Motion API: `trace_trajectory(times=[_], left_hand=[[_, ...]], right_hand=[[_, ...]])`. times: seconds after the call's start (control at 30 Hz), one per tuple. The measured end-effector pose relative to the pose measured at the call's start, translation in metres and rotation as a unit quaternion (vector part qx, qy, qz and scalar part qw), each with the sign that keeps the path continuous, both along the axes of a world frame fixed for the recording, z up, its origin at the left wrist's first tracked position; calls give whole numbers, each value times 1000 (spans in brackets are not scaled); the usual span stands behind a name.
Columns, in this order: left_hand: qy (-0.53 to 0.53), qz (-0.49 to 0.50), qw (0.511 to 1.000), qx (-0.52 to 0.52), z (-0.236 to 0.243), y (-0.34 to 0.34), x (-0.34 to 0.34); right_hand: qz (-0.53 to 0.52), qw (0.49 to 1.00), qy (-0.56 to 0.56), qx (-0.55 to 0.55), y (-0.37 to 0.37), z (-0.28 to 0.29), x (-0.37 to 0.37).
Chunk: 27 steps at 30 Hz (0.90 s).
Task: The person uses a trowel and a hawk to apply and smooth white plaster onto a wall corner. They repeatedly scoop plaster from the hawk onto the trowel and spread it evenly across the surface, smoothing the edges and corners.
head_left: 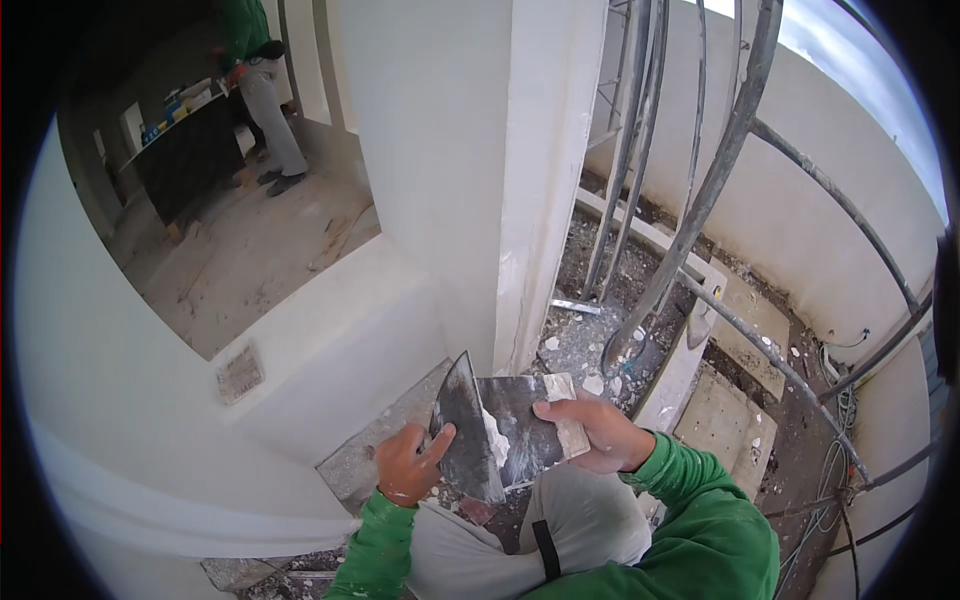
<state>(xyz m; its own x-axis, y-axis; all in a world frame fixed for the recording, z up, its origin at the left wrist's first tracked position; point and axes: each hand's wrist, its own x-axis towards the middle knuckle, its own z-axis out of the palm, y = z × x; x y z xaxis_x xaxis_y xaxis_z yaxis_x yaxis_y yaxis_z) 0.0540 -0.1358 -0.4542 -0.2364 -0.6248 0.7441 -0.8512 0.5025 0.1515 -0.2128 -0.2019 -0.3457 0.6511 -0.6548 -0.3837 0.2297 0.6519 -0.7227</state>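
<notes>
My left hand (408, 466) grips a dark metal putty blade (466, 432), with the index finger stretched along its face. The blade stands tilted, its edge against a second flat, roughly rectangular plate (522, 400) that is dark and smeared with white. My right hand (604, 432) holds that plate by its right end, thumb on top and fingers underneath, hidden. A lump of wet-looking white putty (496, 440) sits where the blade and the plate meet. More white is caked at the plate's right end.
Ahead is a white wall corner (500, 200); a window opening with a sill (330, 290) lies left. Metal scaffold poles (690, 230) rise at right over rubble and concrete slabs (725, 415). Cables (835, 440) hang far right. Inside, another person (270, 100) stands by a dark table (190, 155).
</notes>
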Motion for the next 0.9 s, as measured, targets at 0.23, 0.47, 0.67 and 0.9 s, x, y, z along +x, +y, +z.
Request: trace_trajectory(times=[0.23, 0.47, 0.67, 0.9], left_hand=[[586, -232, 693, 350, -12, 32, 1], [651, -266, 518, 487, 2, 42, -13], [587, -131, 608, 519, 9, 44, -16], [598, -138, 564, 552, 3, 44, -9]], right_hand=[[-178, 907, -152, -351, -9, 52, 5], [-33, 585, -46, -809, 0, -8, 36], [83, 583, 135, -797, -29, -6, 24], [-62, 566, -15, -822, -22, -27, 33]])
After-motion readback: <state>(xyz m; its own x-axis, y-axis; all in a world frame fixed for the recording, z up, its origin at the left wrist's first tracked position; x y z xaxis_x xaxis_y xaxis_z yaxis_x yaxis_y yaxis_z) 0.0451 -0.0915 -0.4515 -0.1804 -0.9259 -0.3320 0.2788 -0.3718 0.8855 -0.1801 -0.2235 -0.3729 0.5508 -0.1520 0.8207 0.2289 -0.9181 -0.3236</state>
